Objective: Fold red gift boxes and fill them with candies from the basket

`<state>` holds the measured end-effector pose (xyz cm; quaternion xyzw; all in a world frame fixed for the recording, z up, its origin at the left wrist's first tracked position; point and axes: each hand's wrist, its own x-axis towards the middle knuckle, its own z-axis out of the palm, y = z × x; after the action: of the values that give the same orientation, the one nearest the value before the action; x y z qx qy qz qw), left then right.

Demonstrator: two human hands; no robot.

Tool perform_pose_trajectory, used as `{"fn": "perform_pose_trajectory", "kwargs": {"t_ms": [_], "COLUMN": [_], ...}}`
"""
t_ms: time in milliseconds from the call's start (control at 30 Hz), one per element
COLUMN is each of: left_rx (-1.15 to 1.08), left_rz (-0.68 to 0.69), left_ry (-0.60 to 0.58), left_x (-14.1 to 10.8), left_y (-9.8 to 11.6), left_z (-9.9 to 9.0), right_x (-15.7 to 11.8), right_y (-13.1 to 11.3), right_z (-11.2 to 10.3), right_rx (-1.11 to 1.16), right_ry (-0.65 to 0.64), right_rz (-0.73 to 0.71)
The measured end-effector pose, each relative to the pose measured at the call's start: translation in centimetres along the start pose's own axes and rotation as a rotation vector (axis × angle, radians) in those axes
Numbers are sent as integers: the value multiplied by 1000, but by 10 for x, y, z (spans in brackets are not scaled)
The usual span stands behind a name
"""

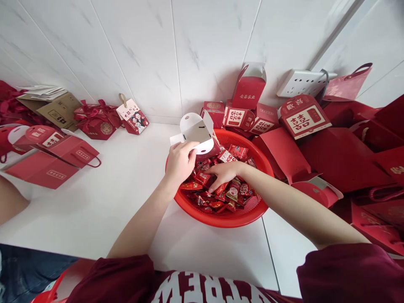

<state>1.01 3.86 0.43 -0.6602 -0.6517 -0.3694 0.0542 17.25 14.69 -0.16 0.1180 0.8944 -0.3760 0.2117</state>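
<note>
My left hand (181, 163) grips the near side of a red gift box (216, 148) whose white-lined flaps stand open at the top. The box leans over the back left of a red plastic basket (221, 221). Wrapped candies (233, 191) in red and gold fill the basket. Among them is my right hand (224, 171), its thumb and fingers apart over a red-wrapped candy (202, 178). Some of its fingers are partly hidden among the wrappers, and I see nothing lifted in it. The box's inside bottom is out of sight.
Red boxes (246, 120) are stacked against the wall behind the basket, and several larger red boxes (341, 155) crowd the right. A power strip (303, 83) sits by the wall. On the left are finished-looking boxes (59, 162) and another person's arm (11, 200).
</note>
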Motion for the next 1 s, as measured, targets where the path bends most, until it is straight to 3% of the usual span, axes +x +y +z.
{"fn": "perform_pose_trajectory", "kwargs": {"t_ms": [167, 367, 800, 933, 1000], "left_rx": [-72, -97, -84, -105, -119], "left_rz": [-33, -33, -50, -46, -39], "left_ry": [19, 56, 11, 12, 5], "left_x": [3, 3, 4, 3, 3], "left_y": [-4, -5, -4, -4, -3], "left_z": [0, 1, 3, 3, 2], "right_x": [1, -2, -1, -5, -11], "right_y": [6, 6, -32, -38, -36], "right_z": [-3, 3, 17, 25, 21], "right_rx": [231, 355, -29, -252, -202], "right_ry": [-228, -181, -89, -56, -69], "right_rz": [-143, -78, 63, 49, 5]}}
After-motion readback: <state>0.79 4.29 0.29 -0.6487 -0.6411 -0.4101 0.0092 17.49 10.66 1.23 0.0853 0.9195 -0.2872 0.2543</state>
